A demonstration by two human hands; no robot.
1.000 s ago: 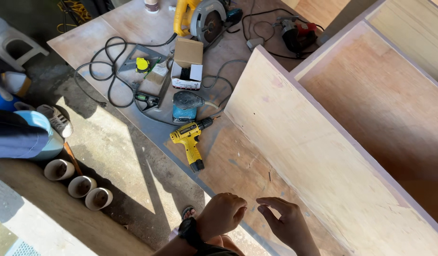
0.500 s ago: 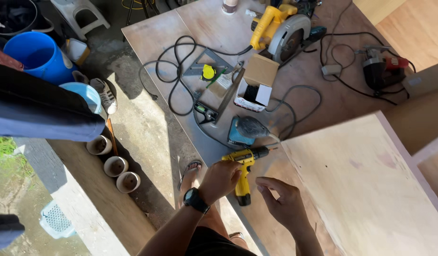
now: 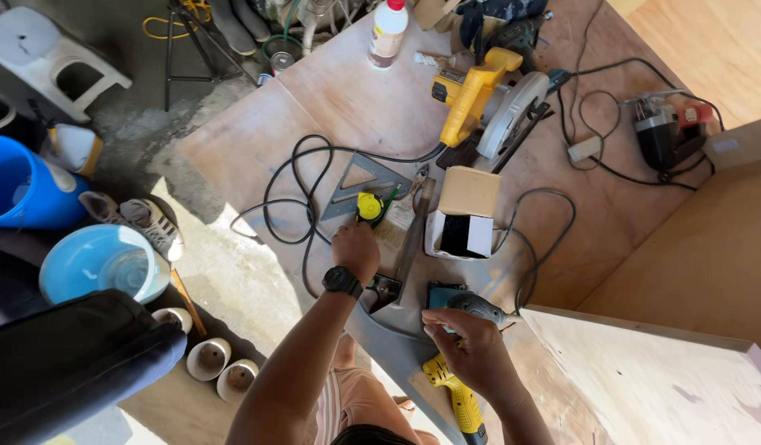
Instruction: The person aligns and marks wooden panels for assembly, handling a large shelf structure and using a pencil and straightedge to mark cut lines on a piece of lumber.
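Just beyond the left hand (image 3: 356,250), a small round yellow tape measure (image 3: 369,206) is being reached for, fingers curled down and closing toward it beside the grey metal triangular square (image 3: 366,183); whether it is gripped already cannot be told. Half a second ago that same hand was over the yellow cordless drill (image 3: 456,395); now the drill is left lying on the plywood desk (image 3: 347,91), below the right hand (image 3: 471,350), so the work has been turned from driving to measuring. The right hand is set loosely, fingers half bent, on the teal and grey power sander (image 3: 463,303), pressing rather than clasping it.

The drill's long axis is seen running near-to-far, its handle toward the person and its upper part hidden under the right hand, so the nose cannot be read. Between the hands a long dark wooden-handled tool (image 3: 409,247) is laid near-to-far as well. Farther out from the hands, a small open cardboard box (image 3: 463,214) and a yellow circular saw (image 3: 488,103) are spotted, with black cable (image 3: 294,194) looped to the left.
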